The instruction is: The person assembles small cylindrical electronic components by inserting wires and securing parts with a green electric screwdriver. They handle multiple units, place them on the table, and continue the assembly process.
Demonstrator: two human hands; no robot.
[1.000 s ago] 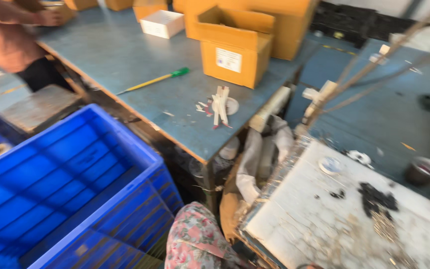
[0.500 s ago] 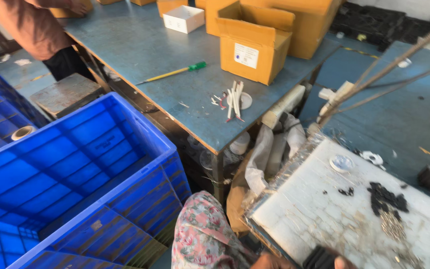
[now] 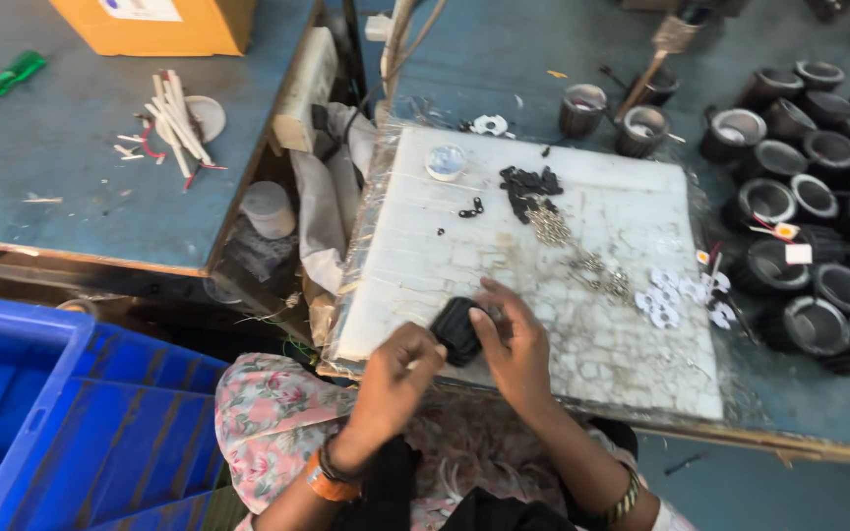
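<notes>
Both my hands meet over the near edge of a white, cracked work board [image 3: 415, 275]. My left hand [image 3: 397, 379] and my right hand [image 3: 514, 344] together grip a small black ribbed housing [image 3: 456, 330]. Farther out on the board lie a heap of small black parts [image 3: 526, 184], a scatter of little metal screws [image 3: 553, 228] and some white ring pieces [image 3: 661, 300]. A small clear round lid [image 3: 446, 161] sits near the board's far edge.
Several black round housings [image 3: 819, 206] crowd the blue table at the right. A blue plastic crate [image 3: 41, 423] stands at lower left. On the left table are a yellow carton [image 3: 164, 25], white sticks [image 3: 177, 123] and a green-handled screwdriver [image 3: 7, 79].
The view has swung right, from the blue crate and left table to the white board. My hands have come into view and now hold the black housing.
</notes>
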